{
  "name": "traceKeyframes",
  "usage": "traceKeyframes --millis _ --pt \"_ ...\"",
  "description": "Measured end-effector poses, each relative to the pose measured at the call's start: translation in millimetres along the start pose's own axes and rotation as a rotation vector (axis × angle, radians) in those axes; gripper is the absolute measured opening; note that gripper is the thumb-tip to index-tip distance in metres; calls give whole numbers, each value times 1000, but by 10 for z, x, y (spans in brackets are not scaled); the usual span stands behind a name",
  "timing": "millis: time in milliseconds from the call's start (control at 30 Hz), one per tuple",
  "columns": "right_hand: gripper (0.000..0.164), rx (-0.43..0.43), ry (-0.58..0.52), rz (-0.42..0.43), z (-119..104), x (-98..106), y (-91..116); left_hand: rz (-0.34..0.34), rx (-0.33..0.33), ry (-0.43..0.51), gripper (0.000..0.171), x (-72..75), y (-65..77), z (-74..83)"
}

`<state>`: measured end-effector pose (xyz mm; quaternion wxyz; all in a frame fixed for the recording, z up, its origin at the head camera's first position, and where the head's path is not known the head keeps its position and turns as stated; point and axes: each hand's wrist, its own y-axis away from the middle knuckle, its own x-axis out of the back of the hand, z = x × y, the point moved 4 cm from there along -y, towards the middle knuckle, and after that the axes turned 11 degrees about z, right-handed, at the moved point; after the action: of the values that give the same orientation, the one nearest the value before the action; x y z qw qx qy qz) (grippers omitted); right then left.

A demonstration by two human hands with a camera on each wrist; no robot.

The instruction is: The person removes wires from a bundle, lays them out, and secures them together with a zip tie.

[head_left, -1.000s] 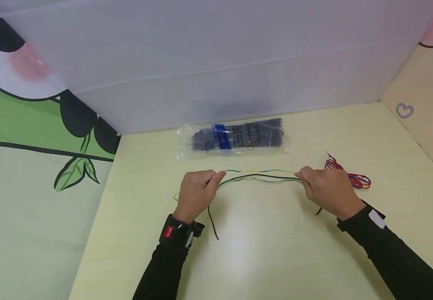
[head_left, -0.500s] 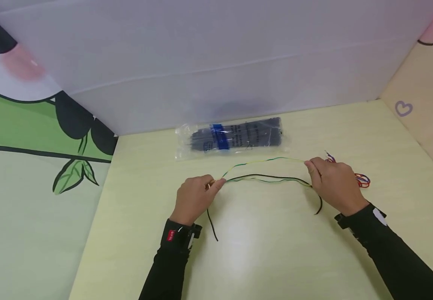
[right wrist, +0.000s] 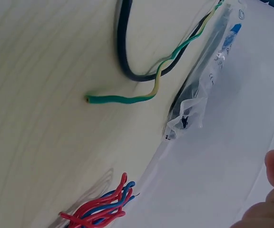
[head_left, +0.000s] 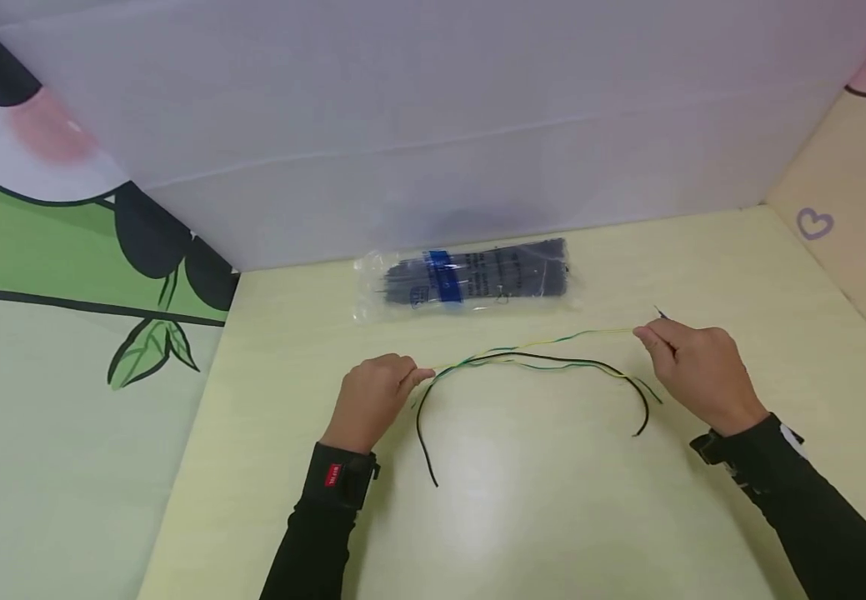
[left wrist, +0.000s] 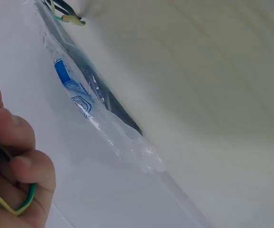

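My left hand point(head_left: 376, 400) pinches one end of a yellow-green wire point(head_left: 601, 331). In the left wrist view, a yellow-green length point(left wrist: 25, 204) loops across its curled fingers. The right hand point(head_left: 703, 375) pinches the same wire farther along, so it stretches between both hands. Below this span, a black wire point(head_left: 646, 404) arches with both ends bent toward me. Another yellow-green wire point(right wrist: 120, 99) runs along the black one, its cut end free in the right wrist view. Only part of the right hand shows there, at the edge.
Against the back wall lies a clear bag point(head_left: 493, 271) of dark thin strips, banded in blue. A bundle of red and blue wires point(right wrist: 99, 209) lies on the table point(head_left: 523, 500), mostly hidden behind my right hand in the head view. A side wall point(head_left: 853, 217) rises at right.
The hands have moved apart, the right one rightward and the left slightly left. One yellow-green wire is drawn straighter, while the black and other yellow-green wires have come free of both hands.
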<state>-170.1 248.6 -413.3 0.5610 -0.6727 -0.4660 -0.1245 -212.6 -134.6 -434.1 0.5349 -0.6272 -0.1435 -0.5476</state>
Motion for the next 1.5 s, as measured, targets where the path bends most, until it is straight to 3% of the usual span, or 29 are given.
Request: traceKeyframes --millis 133,267,367,433,500,667,733,800,867,967,1033,1100,1300,1500 --pt "33 -23 -10 10 9 12 19 45 -64 -122 46 -1 30 14" --pt "33 -29 -15 69 19 38 27 67 -55 -255 50 -43 86 0" --pt "28 -41 -31 112 32 75 -8 102 14 -253 49 -41 117 -47" --pt "22 -56 -33 115 66 102 -33 119 11 -214 52 -26 131 -63" --pt "18 -100 -27 119 131 142 -62 135 -54 -141 56 0 135 -40" --pt "19 -189 -4 83 329 202 -78 194 -334 12 60 74 157 124" --pt "18 -200 -2 79 368 206 -82 254 -365 -12 61 115 145 153" --pt "16 -197 -2 78 364 194 -88 311 -319 -93 63 135 117 117" --pt "15 -184 -14 67 316 171 -90 349 -218 -208 65 135 78 34" --pt "18 -161 -27 51 215 131 -88 347 -29 -360 69 112 31 -120" --pt "23 -168 -26 55 169 127 -85 324 32 -390 69 119 15 -165" --pt "31 -199 -20 63 159 140 -78 299 35 -370 67 139 19 -167" --pt "49 -261 7 40 198 188 -62 264 -78 -299 62 220 108 -86" --pt "41 -240 1 38 138 203 -63 313 -63 -491 69 244 59 -97"
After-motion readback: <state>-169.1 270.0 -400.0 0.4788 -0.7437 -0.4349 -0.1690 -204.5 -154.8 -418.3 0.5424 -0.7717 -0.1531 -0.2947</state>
